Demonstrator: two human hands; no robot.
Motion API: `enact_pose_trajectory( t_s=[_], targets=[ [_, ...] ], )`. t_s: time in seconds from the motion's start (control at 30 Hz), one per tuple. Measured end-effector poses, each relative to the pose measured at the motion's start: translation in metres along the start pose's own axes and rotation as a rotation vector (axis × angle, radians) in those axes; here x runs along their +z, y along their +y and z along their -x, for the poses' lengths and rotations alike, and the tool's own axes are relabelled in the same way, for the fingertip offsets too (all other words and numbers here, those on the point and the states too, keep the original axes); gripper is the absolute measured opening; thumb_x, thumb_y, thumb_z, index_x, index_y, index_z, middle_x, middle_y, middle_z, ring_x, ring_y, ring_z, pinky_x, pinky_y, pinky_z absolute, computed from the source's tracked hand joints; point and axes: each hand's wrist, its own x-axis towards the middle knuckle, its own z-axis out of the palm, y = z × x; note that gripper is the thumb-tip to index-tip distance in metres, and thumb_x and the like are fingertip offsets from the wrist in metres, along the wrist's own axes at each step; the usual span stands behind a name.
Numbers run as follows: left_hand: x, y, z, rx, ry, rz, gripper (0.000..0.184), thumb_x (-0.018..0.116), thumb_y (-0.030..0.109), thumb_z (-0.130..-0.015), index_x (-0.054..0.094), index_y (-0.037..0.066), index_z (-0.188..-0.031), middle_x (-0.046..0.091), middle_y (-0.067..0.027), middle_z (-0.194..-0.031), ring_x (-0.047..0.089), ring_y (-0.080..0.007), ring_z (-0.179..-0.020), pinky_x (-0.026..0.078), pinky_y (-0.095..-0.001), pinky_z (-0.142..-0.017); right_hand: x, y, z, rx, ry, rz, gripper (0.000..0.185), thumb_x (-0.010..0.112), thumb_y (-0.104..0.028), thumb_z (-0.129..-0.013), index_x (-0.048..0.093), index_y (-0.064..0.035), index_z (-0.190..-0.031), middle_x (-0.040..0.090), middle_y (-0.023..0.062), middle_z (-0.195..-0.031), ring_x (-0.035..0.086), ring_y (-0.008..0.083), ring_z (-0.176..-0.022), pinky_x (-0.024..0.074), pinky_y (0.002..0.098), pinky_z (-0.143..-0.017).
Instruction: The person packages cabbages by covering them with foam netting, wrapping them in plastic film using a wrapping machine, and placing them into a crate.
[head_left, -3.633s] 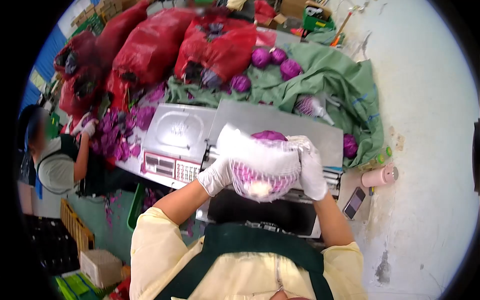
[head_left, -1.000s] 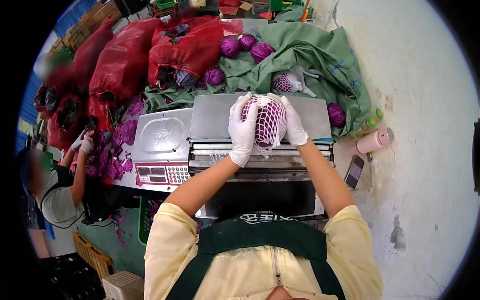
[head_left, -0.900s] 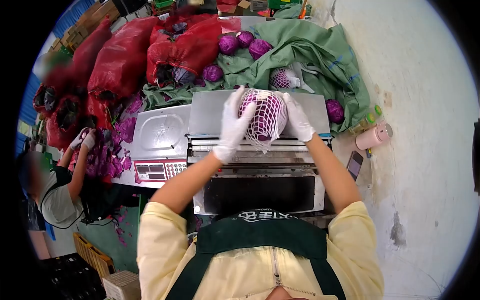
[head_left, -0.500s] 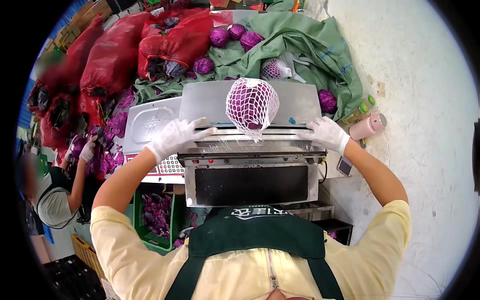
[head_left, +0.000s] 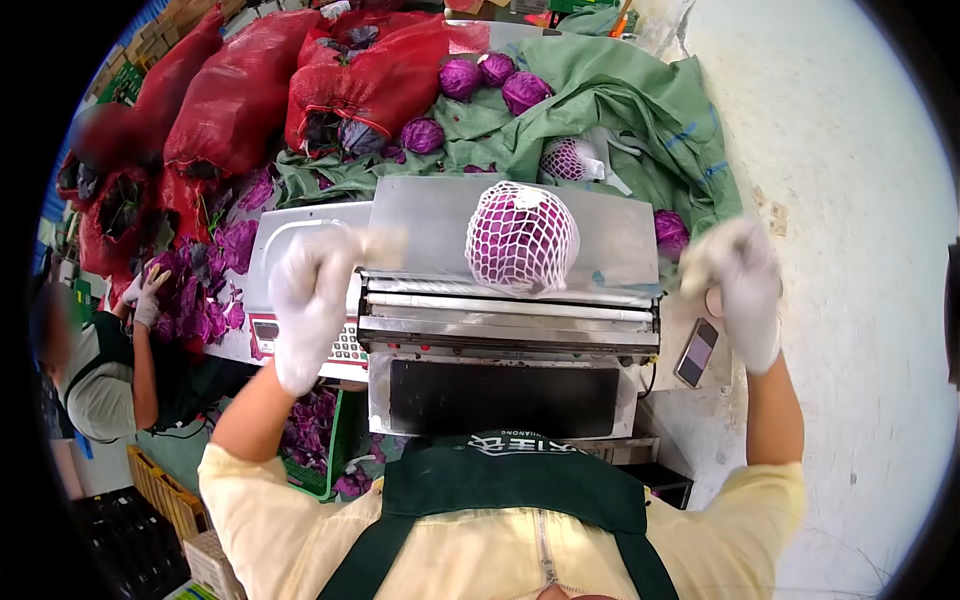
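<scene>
Indoors, cabbage (head_left: 520,240) on metal plate (head_left: 420,225).

A pale desk (head_left: 721,372) carries a metal machine (head_left: 510,328) at the dial's centre, a scale (head_left: 349,346) at 9 o'clock and loose purple leaves (head_left: 195,305) beyond it. Red sacks (head_left: 240,105) lie between 10 and 11, a rumpled green sheet (head_left: 640,105) toward 1, and a phone (head_left: 697,352) between 3 and 4.
</scene>
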Motion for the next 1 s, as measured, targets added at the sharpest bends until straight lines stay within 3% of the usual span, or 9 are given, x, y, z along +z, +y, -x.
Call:
enact_pose_trajectory(
  t_s=[0.07, 0.17, 0.23, 0.33, 0.37, 0.43, 0.5, 0.7, 1.0],
  targets=[
    [0.007, -0.013, -0.047, 0.079, -0.1, -0.073, 0.06, 0.071, 0.03, -0.084, 0.044, -0.002, -0.128, 0.048, -0.0247, -0.133, 0.048, -0.033, -0.122, 0.04, -0.0397, -0.104, 0.013, 0.014, -0.049, -0.182, 0.222, 0.082, 0.005, 0.05, 0.002, -0.093, 0.054, 0.0001, -0.097, 0.065, 0.0099, -0.089, 0.066, 0.0142, -0.077, 0.0526, 0.0244, -0.07],
    [0.024, -0.078, -0.076, 0.257, -0.477, -0.623, 0.113, 0.089, 0.035, -0.057, 0.027, 0.002, -0.146, 0.029, -0.0267, -0.148, 0.026, -0.0373, -0.14, 0.024, -0.0392, -0.115, 0.011, 0.102, -0.105, -0.617, -0.069, 0.643, 0.046, 0.049, 0.013, -0.084, 0.053, -0.0043, -0.126, 0.057, 0.0177, -0.124, 0.057, 0.0262, -0.115, 0.0468, 0.0314, -0.097],
    [0.045, -0.102, -0.076, 0.079, -0.679, -0.603, 0.115, 0.089, 0.034, -0.056, 0.025, 0.005, -0.147, 0.032, -0.0224, -0.147, 0.031, -0.0356, -0.138, 0.027, -0.0374, -0.114, 0.041, 0.161, -0.103, -0.475, -0.357, 0.524, 0.061, 0.053, 0.01, -0.085, 0.031, -0.0086, -0.139, 0.041, 0.0145, -0.138, 0.045, 0.0232, -0.126, 0.0346, 0.0318, -0.107],
    [0.06, -0.132, -0.082, -0.206, -0.417, -0.174, 0.114, 0.088, 0.035, -0.057, 0.025, 0.008, -0.147, 0.038, -0.0162, -0.145, 0.037, -0.0255, -0.136, 0.03, -0.0345, -0.112, 0.08, 0.157, -0.088, -0.073, -0.463, -0.083, 0.093, 0.063, 0.003, -0.083, 0.002, -0.0115, -0.152, 0.024, 0.0104, -0.153, 0.03, 0.0191, -0.137, 0.0206, 0.0333, -0.117],
    [0.063, -0.13, -0.086, -0.375, -0.339, -0.08, 0.096, 0.082, 0.034, -0.069, 0.03, 0.005, -0.144, 0.045, -0.0143, -0.139, 0.043, -0.0225, -0.13, 0.035, -0.0343, -0.109, 0.083, 0.132, -0.085, 0.133, -0.431, -0.407, 0.103, 0.069, 0.0, -0.079, -0.004, -0.0101, -0.151, 0.022, 0.0094, -0.153, 0.028, 0.0182, -0.138, 0.0187, 0.0343, -0.117],
    [0.077, -0.135, -0.088, -0.583, -0.191, 0.516, 0.074, 0.071, 0.034, -0.084, 0.035, 0.0, -0.139, 0.05, -0.0133, -0.132, 0.048, -0.0195, -0.122, 0.039, -0.0334, -0.104, 0.066, 0.143, -0.084, 0.072, -0.495, -0.268, 0.108, 0.073, -0.004, -0.077, -0.005, -0.0095, -0.151, 0.022, 0.0096, -0.153, 0.028, 0.0194, -0.138, 0.0189, 0.0354, -0.117],
    [0.075, -0.094, -0.08, -0.713, -0.353, 0.287, 0.063, 0.063, 0.034, -0.092, 0.037, -0.002, -0.136, 0.052, -0.0133, -0.127, 0.049, -0.0164, -0.116, 0.041, -0.0307, -0.101, 0.06, 0.111, -0.065, -0.013, -0.576, -0.064, 0.115, 0.082, -0.011, -0.068, 0.001, -0.0089, -0.15, 0.024, 0.0107, -0.151, 0.03, 0.0217, -0.137, 0.0216, 0.0356, -0.116],
    [0.094, -0.031, 0.02, -1.528, -0.772, 0.757, 0.085, 0.03, 0.074, -0.088, 0.025, 0.015, -0.149, 0.036, -0.0154, -0.148, 0.041, -0.0358, -0.131, 0.033, -0.0579, -0.106, 0.05, 0.114, 0.095, 1.17, -0.651, -0.871, 0.06, 0.061, -0.014, -0.086, 0.036, -0.0097, -0.141, 0.057, 0.009, -0.126, 0.057, 0.0206, -0.11, 0.049, 0.041, -0.093],
    [0.115, -0.049, 0.108, -1.628, -0.701, 0.636, 0.094, 0.018, 0.085, -0.081, 0.039, 0.017, -0.143, 0.051, -0.0127, -0.135, 0.052, -0.0276, -0.119, 0.045, -0.0416, -0.095, 0.077, 0.141, 0.171, 1.406, -0.38, -1.207, 0.048, 0.056, -0.012, -0.085, 0.045, -0.0118, -0.132, 0.056, 0.0054, -0.121, 0.056, 0.0206, -0.107, 0.0448, 0.042, -0.095]
  ],
)
